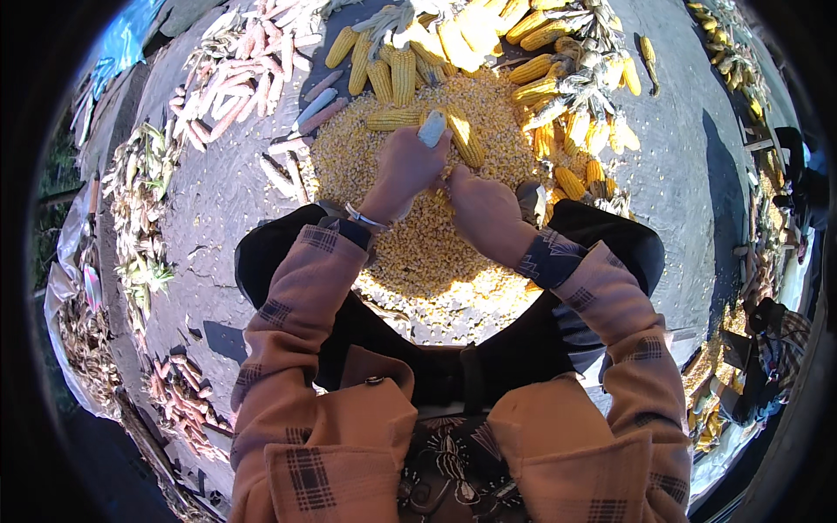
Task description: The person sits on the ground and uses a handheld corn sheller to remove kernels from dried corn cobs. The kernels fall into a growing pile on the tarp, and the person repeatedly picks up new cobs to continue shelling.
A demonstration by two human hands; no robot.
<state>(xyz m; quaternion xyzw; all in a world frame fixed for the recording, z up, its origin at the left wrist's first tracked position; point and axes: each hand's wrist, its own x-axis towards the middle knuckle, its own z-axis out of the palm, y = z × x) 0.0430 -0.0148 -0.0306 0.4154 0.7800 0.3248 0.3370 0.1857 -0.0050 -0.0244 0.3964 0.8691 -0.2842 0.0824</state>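
Over a heap of loose corn kernels [418, 255], my left hand [409, 167] is closed around a pale corncob [431, 128], whose end sticks up between thumb and fingers. Against it, my right hand [480, 202] has its fingers closed on something yellow, apparently part of an ear of corn, mostly hidden by the fingers. Just beyond the hands, a yellow ear of corn [465, 137] lies tilted on the kernels, and another ear [392, 119] lies crosswise to its left.
Husked yellow ears [403, 77] are piled beyond the kernels, more with husks [575, 131] at right. Bare cobs [242, 85] form a pile at upper left. Dry husks [140, 216] line the left side. People [775, 346] sit at the far right beside more corn.
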